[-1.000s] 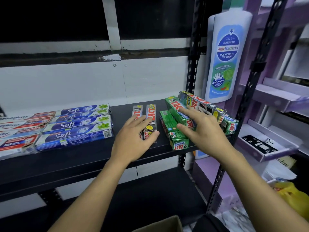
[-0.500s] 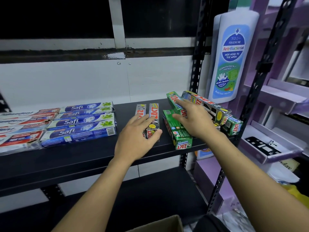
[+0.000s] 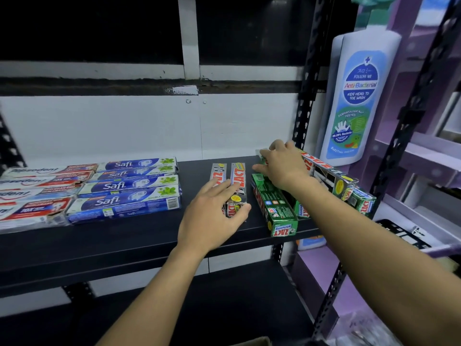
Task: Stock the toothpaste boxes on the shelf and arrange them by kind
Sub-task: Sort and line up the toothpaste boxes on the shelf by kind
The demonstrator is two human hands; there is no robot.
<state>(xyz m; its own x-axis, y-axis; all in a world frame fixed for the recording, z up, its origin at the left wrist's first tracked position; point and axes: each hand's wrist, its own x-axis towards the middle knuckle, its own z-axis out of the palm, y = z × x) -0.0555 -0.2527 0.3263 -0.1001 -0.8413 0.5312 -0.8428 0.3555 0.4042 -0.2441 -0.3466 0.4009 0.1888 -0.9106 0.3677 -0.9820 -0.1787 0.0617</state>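
A black shelf sits in a black perforated metal rack against a white wall, under a dark window with a white frame. At the left of the shelf lie Pepsodent boxes, with blue Safi boxes touching them on the right. Near the middle, 2 grey Zact boxes lie side by side. The left hand grips their near ends, its fingers on top and its thumb at the right side. Just beside them, green Zact boxes fill the right end, with another dark Zact box tilted on top. The right hand reaches across them, its fingers curled over the far end of 1 green box. Right of the rack stand a big anti-bacterial wash bottle and a purple display unit. Below is a lower shelf.
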